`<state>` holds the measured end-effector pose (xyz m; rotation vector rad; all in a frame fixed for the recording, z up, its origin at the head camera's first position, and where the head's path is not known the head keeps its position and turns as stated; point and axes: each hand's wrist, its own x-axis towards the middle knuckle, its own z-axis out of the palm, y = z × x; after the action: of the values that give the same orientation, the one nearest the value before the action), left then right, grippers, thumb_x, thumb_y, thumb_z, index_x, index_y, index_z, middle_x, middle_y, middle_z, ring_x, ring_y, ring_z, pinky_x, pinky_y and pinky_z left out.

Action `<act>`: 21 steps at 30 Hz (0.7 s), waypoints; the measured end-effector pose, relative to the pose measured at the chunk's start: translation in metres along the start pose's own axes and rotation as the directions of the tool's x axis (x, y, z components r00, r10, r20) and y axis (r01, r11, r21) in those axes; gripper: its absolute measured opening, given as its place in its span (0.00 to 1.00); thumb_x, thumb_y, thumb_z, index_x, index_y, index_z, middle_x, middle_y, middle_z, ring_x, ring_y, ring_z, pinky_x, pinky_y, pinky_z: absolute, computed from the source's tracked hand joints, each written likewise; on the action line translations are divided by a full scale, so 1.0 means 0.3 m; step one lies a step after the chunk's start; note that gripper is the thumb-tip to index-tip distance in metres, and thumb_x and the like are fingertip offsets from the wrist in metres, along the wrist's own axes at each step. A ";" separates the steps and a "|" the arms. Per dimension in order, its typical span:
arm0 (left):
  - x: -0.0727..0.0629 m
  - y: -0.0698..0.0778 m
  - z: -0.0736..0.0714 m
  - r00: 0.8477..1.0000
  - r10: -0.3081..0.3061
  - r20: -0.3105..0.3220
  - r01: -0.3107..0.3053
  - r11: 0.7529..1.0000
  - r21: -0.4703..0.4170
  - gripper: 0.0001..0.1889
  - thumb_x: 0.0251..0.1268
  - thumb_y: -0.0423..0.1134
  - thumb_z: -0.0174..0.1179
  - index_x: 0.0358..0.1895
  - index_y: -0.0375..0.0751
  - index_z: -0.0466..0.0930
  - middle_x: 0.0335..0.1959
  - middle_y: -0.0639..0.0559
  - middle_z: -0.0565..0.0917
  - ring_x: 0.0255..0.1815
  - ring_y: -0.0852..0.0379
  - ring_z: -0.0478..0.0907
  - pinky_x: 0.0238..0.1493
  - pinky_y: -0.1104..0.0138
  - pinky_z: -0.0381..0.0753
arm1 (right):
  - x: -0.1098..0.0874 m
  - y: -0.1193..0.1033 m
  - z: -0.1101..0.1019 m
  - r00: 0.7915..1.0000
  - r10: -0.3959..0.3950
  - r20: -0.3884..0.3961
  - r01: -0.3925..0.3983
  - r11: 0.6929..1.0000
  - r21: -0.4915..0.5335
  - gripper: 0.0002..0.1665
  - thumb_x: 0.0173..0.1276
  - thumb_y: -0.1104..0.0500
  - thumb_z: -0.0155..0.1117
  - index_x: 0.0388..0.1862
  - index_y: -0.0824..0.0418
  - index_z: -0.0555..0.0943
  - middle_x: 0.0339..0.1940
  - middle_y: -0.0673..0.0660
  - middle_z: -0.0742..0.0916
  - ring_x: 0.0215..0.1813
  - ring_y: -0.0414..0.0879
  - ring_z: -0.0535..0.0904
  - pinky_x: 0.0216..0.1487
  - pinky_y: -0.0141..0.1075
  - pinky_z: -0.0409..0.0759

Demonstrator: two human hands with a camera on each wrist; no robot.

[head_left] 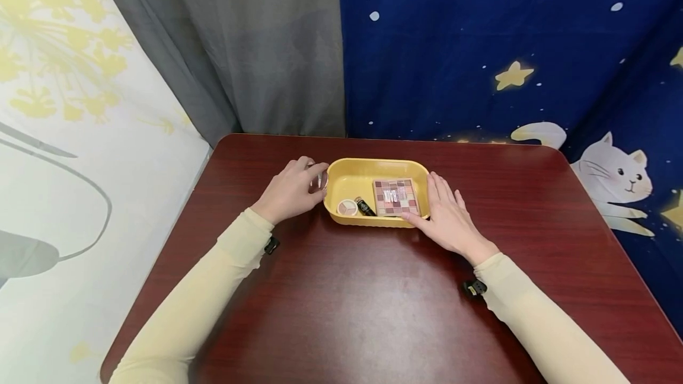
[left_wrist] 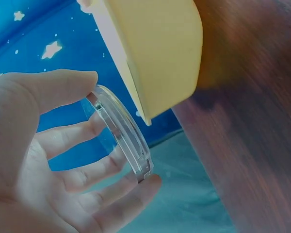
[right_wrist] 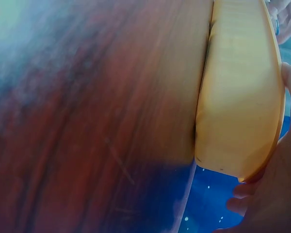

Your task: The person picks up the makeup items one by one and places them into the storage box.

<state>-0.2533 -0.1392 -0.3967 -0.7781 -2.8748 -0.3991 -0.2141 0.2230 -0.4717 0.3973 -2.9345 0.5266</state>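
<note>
A yellow oblong basket (head_left: 349, 185) sits on the table. In it lie a checkered makeup palette (head_left: 396, 197), a small black tube (head_left: 365, 207) and a round three-shade compact (head_left: 347, 207). My left hand (head_left: 292, 189), beside the basket's left end, pinches a thin round clear case (left_wrist: 122, 128) by its edge, thumb on one side and fingers on the other. The case stands tilted close to the basket's rim. My right hand (head_left: 450, 218) rests along the basket's right end with fingers straight, its thumb over the near rim.
The dark red wooden table (head_left: 368, 289) reaches back to a grey curtain (head_left: 277, 46) and a blue starry curtain (head_left: 453, 46). A white wall (head_left: 107, 153) with yellow prints borders the left side. Each wrist wears a small black camera.
</note>
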 end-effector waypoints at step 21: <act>0.135 0.072 0.040 0.982 0.141 0.123 -0.153 0.984 0.096 0.28 0.62 0.49 0.64 0.66 0.52 0.76 0.57 0.48 0.73 0.52 0.50 0.70 0.35 0.54 0.83 | 0.002 -0.001 -0.005 1.000 0.000 0.015 0.000 1.000 -0.004 0.68 0.65 0.23 0.56 0.83 0.62 0.39 0.83 0.62 0.52 0.81 0.58 0.46 0.71 0.67 0.49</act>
<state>-0.2778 -0.0984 -0.3953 -1.0185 -2.8900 -0.1893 -0.2145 0.2231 -0.4700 0.4031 -2.9493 0.5205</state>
